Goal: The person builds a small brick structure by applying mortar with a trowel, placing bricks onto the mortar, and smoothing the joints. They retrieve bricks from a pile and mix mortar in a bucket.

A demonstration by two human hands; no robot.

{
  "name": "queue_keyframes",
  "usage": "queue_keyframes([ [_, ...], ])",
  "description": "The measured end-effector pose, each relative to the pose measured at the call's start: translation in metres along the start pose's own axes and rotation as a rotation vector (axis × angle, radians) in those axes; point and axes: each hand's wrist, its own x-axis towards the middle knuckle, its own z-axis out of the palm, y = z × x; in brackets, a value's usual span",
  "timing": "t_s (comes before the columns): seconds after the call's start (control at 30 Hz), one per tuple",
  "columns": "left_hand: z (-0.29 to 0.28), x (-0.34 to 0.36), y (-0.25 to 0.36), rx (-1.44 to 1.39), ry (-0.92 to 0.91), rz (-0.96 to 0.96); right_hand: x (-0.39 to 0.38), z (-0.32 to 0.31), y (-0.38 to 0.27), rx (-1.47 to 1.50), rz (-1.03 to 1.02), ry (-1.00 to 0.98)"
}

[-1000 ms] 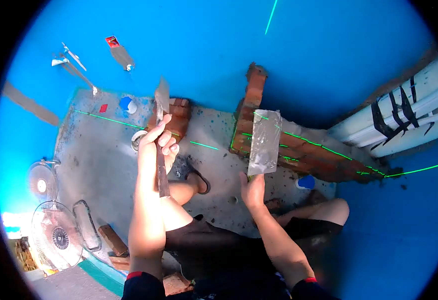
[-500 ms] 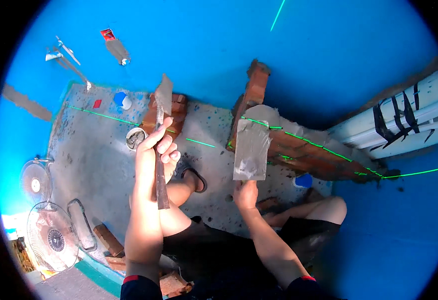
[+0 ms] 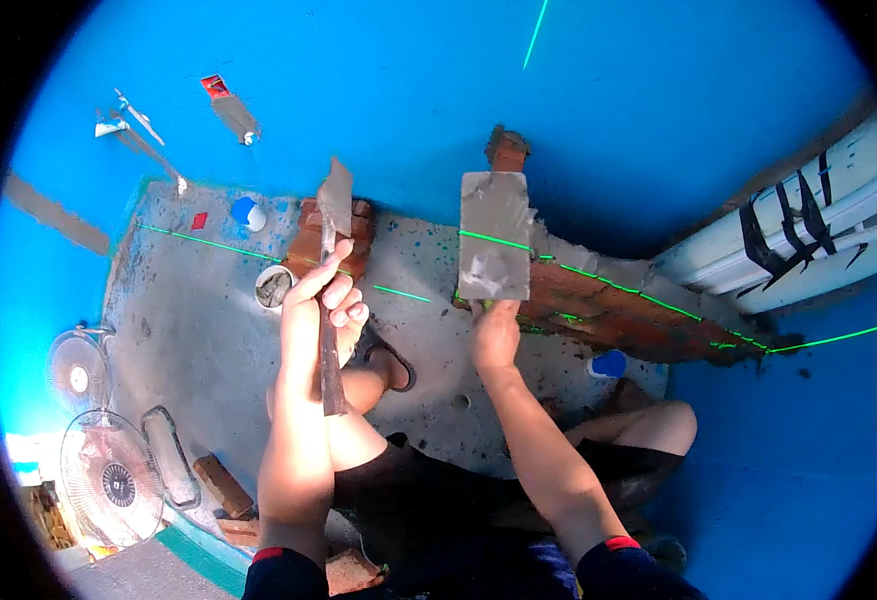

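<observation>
My left hand (image 3: 330,300) is closed round the handle of a narrow mortar-coated trowel (image 3: 336,200), its blade pointing away from me. My right hand (image 3: 496,335) grips a flat rectangular plastering trowel (image 3: 493,268), whose grey, mortar-smeared plate faces up. That plate covers part of the near end of a low brick wall (image 3: 608,308); whether it touches the bricks I cannot tell. Grey mortar (image 3: 593,258) lies along the wall's top, crossed by a green laser line. Beyond the plate, a brick end (image 3: 508,150) stands against the blue wall.
Stacked bricks (image 3: 303,245) stand beyond my left hand, beside a bucket of mortar (image 3: 274,288). Two fans (image 3: 113,480) are at the left. Loose bricks (image 3: 223,485) lie nearby. White pipes bound with black tape (image 3: 798,220) run along the right. A blue-and-white container (image 3: 606,364) sits below the brick wall.
My right hand has pushed the rectangular trowel forward, away from me, so its plate covers more of the brick end. My left hand has barely shifted and still grips its trowel.
</observation>
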Motion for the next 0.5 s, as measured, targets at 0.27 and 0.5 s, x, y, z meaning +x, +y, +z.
queue_keyframes([
  [0.27, 0.001, 0.002, 0.0, 0.014, 0.01, 0.004, -0.024, 0.014, -0.018, -0.151, 0.007, -0.029],
  [0.5, 0.001, 0.002, 0.001, 0.021, -0.002, 0.013, -0.054, -0.014, -0.012, -0.174, -0.058, -0.148],
])
